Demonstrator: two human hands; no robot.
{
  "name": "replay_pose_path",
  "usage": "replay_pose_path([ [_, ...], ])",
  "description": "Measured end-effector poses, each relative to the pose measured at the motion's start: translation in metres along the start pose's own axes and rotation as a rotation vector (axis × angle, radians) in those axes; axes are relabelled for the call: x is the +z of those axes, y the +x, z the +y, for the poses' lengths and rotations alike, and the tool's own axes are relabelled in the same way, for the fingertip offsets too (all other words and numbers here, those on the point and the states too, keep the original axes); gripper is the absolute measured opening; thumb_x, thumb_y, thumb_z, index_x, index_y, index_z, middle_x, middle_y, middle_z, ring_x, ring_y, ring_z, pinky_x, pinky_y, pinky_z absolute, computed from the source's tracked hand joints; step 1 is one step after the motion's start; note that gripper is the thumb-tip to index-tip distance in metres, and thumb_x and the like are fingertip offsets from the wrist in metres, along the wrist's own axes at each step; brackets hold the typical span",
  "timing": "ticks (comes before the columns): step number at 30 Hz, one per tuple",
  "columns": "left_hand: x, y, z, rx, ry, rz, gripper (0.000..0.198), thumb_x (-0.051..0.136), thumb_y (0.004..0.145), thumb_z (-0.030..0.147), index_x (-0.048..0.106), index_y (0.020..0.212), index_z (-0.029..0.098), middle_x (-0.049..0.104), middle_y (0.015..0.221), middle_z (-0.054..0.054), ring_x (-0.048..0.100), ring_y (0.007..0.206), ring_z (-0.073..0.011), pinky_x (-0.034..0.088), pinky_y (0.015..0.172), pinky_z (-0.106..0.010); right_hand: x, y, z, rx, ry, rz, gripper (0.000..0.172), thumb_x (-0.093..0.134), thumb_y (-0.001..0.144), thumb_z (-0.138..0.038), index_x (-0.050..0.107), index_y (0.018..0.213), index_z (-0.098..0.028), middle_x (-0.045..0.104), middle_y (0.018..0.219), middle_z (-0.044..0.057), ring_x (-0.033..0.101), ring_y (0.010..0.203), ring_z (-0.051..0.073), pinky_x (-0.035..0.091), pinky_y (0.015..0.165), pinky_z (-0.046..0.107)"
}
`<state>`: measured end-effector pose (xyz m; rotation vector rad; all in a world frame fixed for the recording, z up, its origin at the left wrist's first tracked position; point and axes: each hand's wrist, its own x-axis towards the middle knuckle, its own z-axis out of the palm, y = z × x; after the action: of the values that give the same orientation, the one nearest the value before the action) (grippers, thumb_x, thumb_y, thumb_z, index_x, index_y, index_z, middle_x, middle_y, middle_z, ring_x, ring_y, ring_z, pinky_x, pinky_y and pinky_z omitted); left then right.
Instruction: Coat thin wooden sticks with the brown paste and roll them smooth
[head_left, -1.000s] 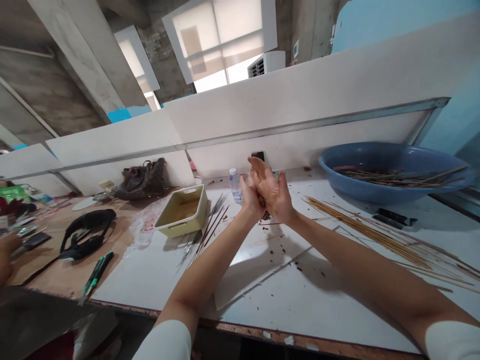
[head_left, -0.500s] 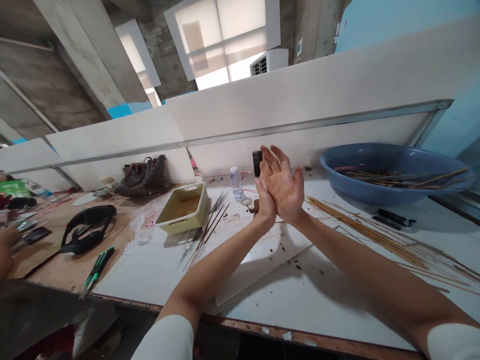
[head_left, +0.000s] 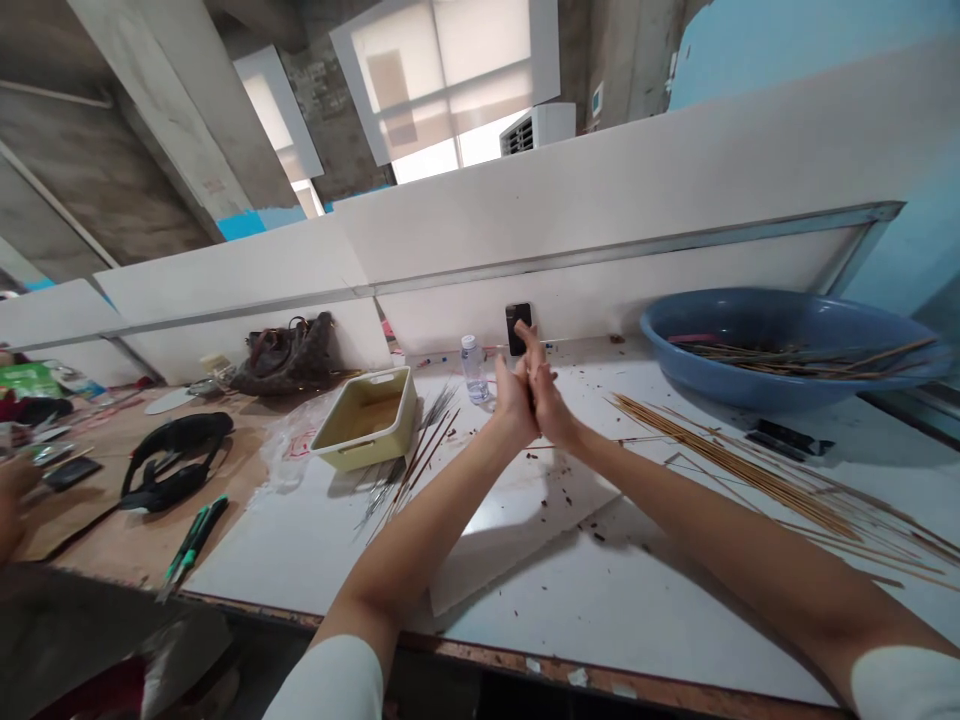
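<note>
Here we went, the head-worn camera looking forward and down from the person's own head, straight over the workbench point(head_left: 300, 560)! It sat very close to the forearms point(head_left: 427, 530) and hands point(head_left: 529, 395), which reached in from the near edge, while the far white partition point(head_left: 600, 200) and the ceiling point(head_left: 150, 100) filled the top, the whole frame tilted, rising to the right.

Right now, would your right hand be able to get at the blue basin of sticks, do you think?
Probably yes: only wooden skewers lying flat on the table lie between your right hand and the blue basin, so nothing upright blocks it.
</note>
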<state>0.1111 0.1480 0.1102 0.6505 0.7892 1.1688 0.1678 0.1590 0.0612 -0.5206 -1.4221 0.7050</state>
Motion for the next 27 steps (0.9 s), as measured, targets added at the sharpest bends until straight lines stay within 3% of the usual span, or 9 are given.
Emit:
replay_pose_path([
  [3, -0.006, 0.004, 0.017, 0.124, 0.005, 0.014, 0.073, 0.014, 0.116, 0.065, 0.059, 0.162, 0.031, 0.063, 0.167, -0.003, 0.049, 0.164, -0.0254, 0.040, 0.135, -0.041, 0.015, -0.013, 0.005, 0.007, 0.078, -0.033, 0.083, 0.027, 0.105, -0.092, 0.041, 0.172, -0.045, 0.033, 0.188, -0.005, 0.006, 0.178, 0.021, 0.003, 0.146, 0.055],
  [6, -0.010, 0.006, 0.020, 0.084, 0.016, -0.052, 0.073, 0.013, 0.116, 0.067, 0.053, 0.168, 0.035, 0.057, 0.173, 0.002, 0.043, 0.168, -0.0267, 0.036, 0.138, -0.046, 0.019, -0.010, -0.004, -0.028, 0.163, -0.020, 0.084, 0.031, 0.104, -0.093, 0.042, 0.171, -0.045, 0.035, 0.186, -0.007, 0.005, 0.178, 0.019, 0.001, 0.147, 0.049],
  [9, -0.008, 0.003, 0.010, 0.076, -0.020, -0.120, 0.071, 0.016, 0.116, 0.068, 0.047, 0.172, 0.038, 0.052, 0.177, 0.004, 0.042, 0.169, -0.0268, 0.034, 0.139, -0.048, 0.016, 0.000, -0.022, -0.073, 0.270, 0.074, 0.083, 0.036, 0.102, -0.093, 0.051, 0.166, -0.042, 0.040, 0.184, -0.006, 0.011, 0.178, 0.020, 0.006, 0.147, 0.046],
  [15, 0.008, -0.007, -0.014, 0.320, -0.181, -0.197, 0.062, 0.016, 0.121, 0.053, 0.042, 0.176, 0.042, 0.049, 0.179, 0.006, 0.033, 0.172, -0.0190, 0.027, 0.141, -0.041, 0.013, 0.011, -0.047, -0.095, 0.469, 0.194, 0.063, 0.043, 0.103, -0.082, 0.068, 0.143, -0.041, 0.057, 0.171, -0.003, 0.032, 0.173, 0.023, 0.015, 0.146, 0.053],
  [22, 0.022, -0.036, -0.031, 0.386, -0.171, -0.251, 0.059, 0.022, 0.121, 0.032, 0.044, 0.174, 0.044, 0.043, 0.181, 0.013, 0.024, 0.174, -0.0130, 0.020, 0.142, -0.032, -0.006, 0.025, -0.066, -0.178, 0.383, 0.333, 0.053, 0.043, 0.103, -0.075, 0.071, 0.132, -0.041, 0.062, 0.164, -0.003, 0.032, 0.172, 0.021, 0.014, 0.147, 0.053],
  [27, 0.024, -0.046, -0.035, 0.422, -0.083, -0.296, 0.059, 0.023, 0.121, 0.029, 0.051, 0.171, 0.043, 0.038, 0.183, 0.015, 0.014, 0.176, -0.0116, 0.012, 0.143, -0.033, -0.016, 0.032, -0.062, -0.237, 0.356, 0.366, 0.046, 0.047, 0.102, -0.071, 0.071, 0.132, -0.044, 0.062, 0.163, -0.006, 0.032, 0.172, 0.022, 0.015, 0.147, 0.056],
])
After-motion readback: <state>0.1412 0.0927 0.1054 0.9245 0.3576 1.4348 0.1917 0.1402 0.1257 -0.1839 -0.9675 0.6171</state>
